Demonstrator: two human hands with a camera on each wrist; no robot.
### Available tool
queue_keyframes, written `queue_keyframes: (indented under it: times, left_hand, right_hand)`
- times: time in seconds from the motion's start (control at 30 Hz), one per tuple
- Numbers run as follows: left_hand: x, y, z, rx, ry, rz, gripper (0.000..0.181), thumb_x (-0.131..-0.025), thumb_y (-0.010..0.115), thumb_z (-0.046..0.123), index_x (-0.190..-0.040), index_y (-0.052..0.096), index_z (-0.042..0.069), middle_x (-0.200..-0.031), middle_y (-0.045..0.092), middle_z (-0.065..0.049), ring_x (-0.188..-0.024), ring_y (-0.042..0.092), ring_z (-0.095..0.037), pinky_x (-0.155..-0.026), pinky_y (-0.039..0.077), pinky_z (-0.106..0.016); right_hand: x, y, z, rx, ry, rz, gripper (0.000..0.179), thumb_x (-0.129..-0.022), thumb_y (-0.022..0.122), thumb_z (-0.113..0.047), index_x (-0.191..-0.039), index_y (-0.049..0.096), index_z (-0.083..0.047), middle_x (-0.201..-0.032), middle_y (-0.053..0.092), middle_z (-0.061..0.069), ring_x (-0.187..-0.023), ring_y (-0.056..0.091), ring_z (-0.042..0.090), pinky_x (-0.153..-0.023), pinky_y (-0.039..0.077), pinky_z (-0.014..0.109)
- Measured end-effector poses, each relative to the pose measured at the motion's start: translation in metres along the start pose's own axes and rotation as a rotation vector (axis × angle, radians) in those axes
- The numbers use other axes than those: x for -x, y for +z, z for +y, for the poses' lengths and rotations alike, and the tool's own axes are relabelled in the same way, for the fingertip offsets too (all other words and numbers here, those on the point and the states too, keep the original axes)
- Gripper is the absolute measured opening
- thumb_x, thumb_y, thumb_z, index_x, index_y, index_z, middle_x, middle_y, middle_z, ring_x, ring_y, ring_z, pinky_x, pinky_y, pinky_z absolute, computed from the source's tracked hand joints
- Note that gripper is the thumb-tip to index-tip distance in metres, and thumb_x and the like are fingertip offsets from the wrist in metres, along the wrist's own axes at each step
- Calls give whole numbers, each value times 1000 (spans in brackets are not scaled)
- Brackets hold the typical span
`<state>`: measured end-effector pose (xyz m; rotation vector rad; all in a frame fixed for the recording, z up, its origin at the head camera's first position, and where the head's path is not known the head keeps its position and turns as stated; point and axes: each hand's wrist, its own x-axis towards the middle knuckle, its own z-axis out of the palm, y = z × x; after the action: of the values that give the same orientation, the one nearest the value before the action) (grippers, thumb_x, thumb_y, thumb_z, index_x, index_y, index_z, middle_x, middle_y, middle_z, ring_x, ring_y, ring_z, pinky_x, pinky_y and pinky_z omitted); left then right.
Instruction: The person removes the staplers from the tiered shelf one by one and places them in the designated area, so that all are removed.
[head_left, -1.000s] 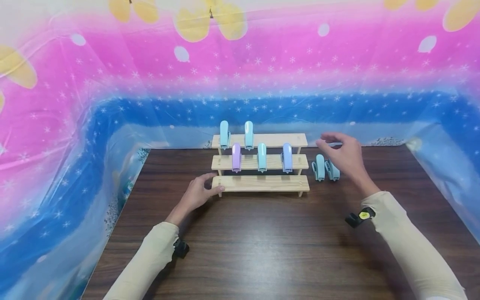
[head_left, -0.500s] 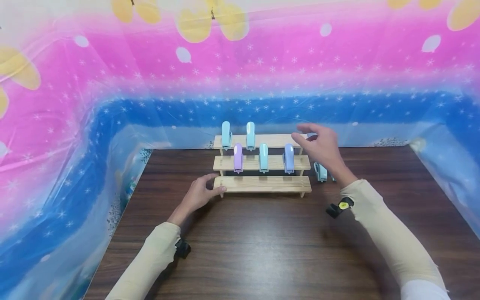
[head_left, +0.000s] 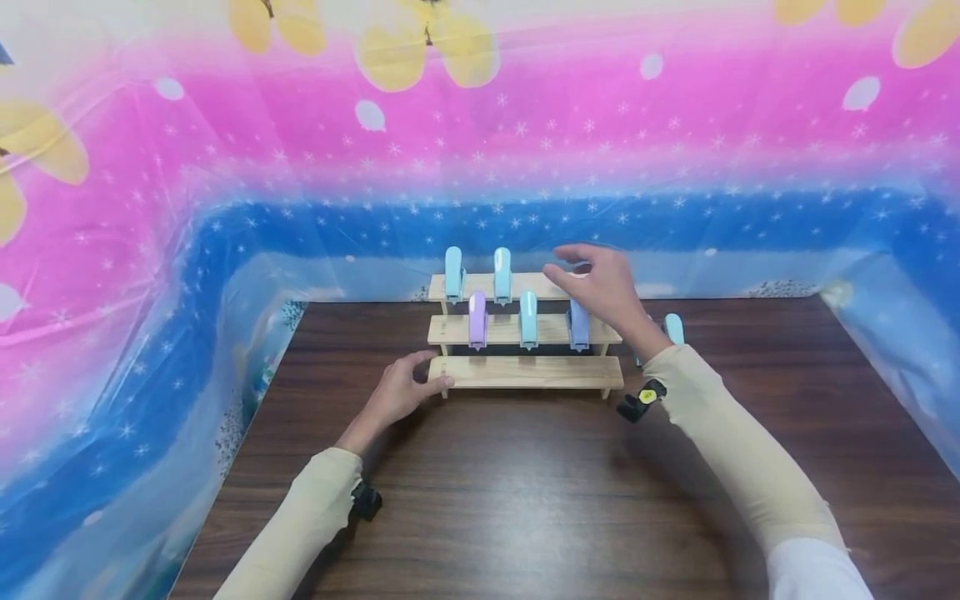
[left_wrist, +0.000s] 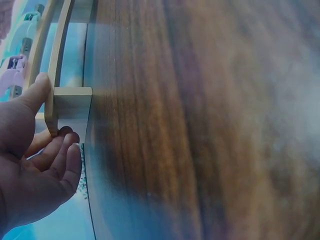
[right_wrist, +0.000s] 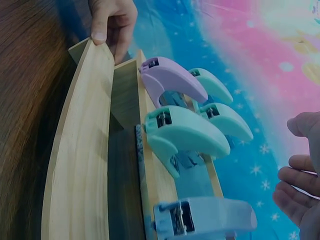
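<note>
A three-tier wooden rack (head_left: 525,372) stands on the table. My left hand (head_left: 399,392) grips the left end of its lowest tier, thumb on top and fingers below, as the left wrist view shows. Two light blue staplers (head_left: 502,275) stand upright on the top tier. The middle tier bears a purple stapler (head_left: 477,320), a mint stapler (head_left: 528,319) and a lavender-blue stapler (head_left: 578,325). Over the right part of the top tier hovers my right hand (head_left: 600,283), fingers loosely bent, nothing visible in it. In the right wrist view its fingers (right_wrist: 295,192) are apart from the staplers.
Right of the rack, a mint stapler (head_left: 673,328) on the table shows partly behind my right forearm; another beside it is almost hidden. The dark wooden table (head_left: 495,483) extends in front. A patterned pink and blue cloth (head_left: 570,167) hangs behind and at both sides.
My right hand has moved left, from beside the two mint staplers on the table to above the rack's top tier. The left hand keeps its grip on the rack. No stapler has visibly moved.
</note>
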<state>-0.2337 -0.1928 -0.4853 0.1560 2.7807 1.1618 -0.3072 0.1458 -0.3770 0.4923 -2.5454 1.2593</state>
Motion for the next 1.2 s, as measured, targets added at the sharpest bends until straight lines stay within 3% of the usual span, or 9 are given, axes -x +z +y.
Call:
queue_keyframes:
  times: [0.23, 0.5, 0.7, 0.83, 0.97, 1.2]
  left_hand:
    - [1, 0, 0, -3, 8, 8, 72, -94, 74, 46, -150, 50, 8, -151, 51, -20, -126, 57, -31, -98, 48, -50]
    - [2, 1, 1, 2, 9, 14, 71, -94, 74, 44, -150, 51, 8, -150, 52, -19, -125, 58, -31, -98, 49, -50]
    - [2, 0, 2, 0, 12, 7, 72, -94, 74, 45, -151, 50, 8, -152, 50, -19, -127, 58, -32, -98, 49, -51]
    - [1, 0, 1, -3, 13, 8, 72, -94, 74, 45, -150, 50, 8, -151, 51, -20, -124, 59, -32, -96, 50, -50]
    - [0, 0, 1, 0, 15, 8, 71, -94, 74, 44, -150, 51, 8, -152, 51, -19, -132, 55, -35, -102, 48, -53]
    - [0, 0, 1, -2, 14, 8, 71, -94, 74, 44, -150, 50, 7, -152, 50, -20, -134, 53, -36, -104, 46, -55]
  right_hand:
    - [-8, 16, -11, 21, 1, -51, 60, -92, 72, -54, -131, 69, -9, -131, 69, 12, -120, 65, 34, -97, 53, 47]
    - [-12, 37, -21, 69, 13, -116, 59, -93, 72, -52, -132, 68, -7, -133, 68, 12, -117, 65, 31, -96, 53, 46]
    - [-13, 53, -23, 81, 50, -111, 58, -93, 73, -50, -130, 69, -5, -130, 69, 12, -117, 66, 30, -96, 54, 45]
    - [-13, 61, -24, 86, 60, -90, 57, -92, 73, -51, -127, 71, -5, -124, 72, 12, -109, 70, 27, -89, 57, 42]
    - [-14, 66, -23, 91, 63, -69, 53, -92, 74, -50, -123, 73, -6, -116, 75, 11, -99, 73, 23, -81, 58, 39]
    - [-16, 70, -23, 87, 89, -67, 52, -92, 73, -51, -121, 75, -8, -109, 76, 9, -96, 71, 21, -80, 57, 40]
